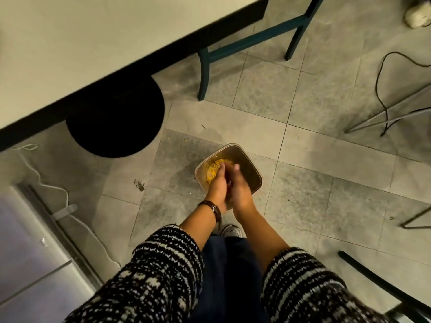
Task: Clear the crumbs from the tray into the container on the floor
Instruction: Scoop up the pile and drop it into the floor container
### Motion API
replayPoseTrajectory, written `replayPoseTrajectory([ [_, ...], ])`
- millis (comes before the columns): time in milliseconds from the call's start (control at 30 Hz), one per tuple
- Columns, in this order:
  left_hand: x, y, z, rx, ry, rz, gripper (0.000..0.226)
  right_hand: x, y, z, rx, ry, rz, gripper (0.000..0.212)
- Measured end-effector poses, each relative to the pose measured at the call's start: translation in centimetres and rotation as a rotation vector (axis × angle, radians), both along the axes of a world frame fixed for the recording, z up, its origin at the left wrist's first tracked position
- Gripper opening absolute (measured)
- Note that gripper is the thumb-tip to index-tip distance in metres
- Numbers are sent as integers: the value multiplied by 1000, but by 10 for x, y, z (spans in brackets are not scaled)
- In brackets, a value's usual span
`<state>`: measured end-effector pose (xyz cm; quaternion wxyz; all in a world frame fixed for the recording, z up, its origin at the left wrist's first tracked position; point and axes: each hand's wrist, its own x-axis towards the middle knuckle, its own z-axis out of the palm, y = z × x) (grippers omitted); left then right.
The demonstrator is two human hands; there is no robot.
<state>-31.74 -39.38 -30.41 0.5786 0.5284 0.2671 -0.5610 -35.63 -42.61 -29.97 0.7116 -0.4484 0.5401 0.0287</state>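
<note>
A square brown container (249, 166) stands on the tiled floor below me, with a heap of yellow crumbs (212, 170) in its left half. My left hand (218, 185) and my right hand (240, 190) are pressed palm to palm above the container, fingers pointing down over the crumbs. Neither hand visibly holds anything. A brown watch strap circles my left wrist. No tray is in view.
A white table (81, 50) with a dark edge fills the upper left, a black round stool (116, 117) under it. A teal chair frame (251, 40) stands behind the container. Cables (382, 89) and metal legs lie at right, a white cord (58, 190) at left.
</note>
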Motion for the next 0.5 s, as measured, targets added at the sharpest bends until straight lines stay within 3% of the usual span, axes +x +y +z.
replayPoseTrajectory([
  [33,-3,-2,11,-35,48,66,52,-4,3,3,-86,87,216,47],
  [67,-4,-2,26,-41,58,89,54,-10,4,5,-104,142,295,49],
  [267,0,30,115,-64,-156,32,46,-28,-13,87,-103,75,132,45],
  [500,-3,76,260,-71,-271,-28,37,-37,25,243,-261,-93,258,36],
])
